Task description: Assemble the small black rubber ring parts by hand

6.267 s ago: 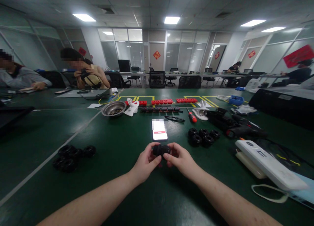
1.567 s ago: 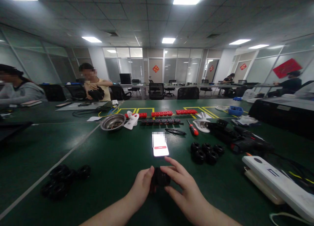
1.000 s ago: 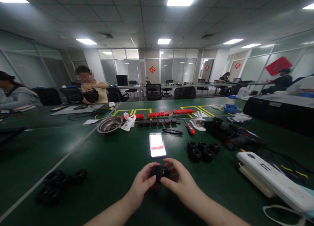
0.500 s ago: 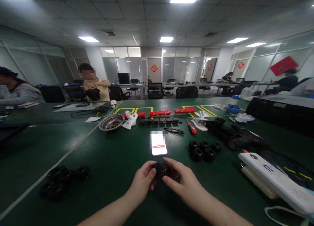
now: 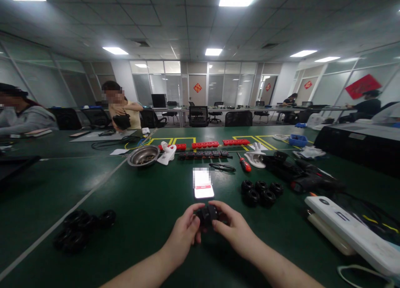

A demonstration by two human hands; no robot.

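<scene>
Both my hands hold one small black part above the green table, in front of a lit phone. My left hand is closed round its left side, thumb on the near face. The fingertips and thumb of my right hand pinch it from the right. Its upper side looks blocky; the fingers cover much of the rest. Beyond the hands lies the phone. Several black tyre-like rings sit to the right, and another pile of black rings lies at the left.
Farther back are a metal bowl, a row of black blocks, red strips, black glasses and a red screwdriver. A white device and black equipment occupy the right. Across the table sits a person.
The black part has turned between my fingers: a rounded glossy side faced me before, and now a blockier side shows. My right fingers have shifted slightly right. The view has moved a little.
</scene>
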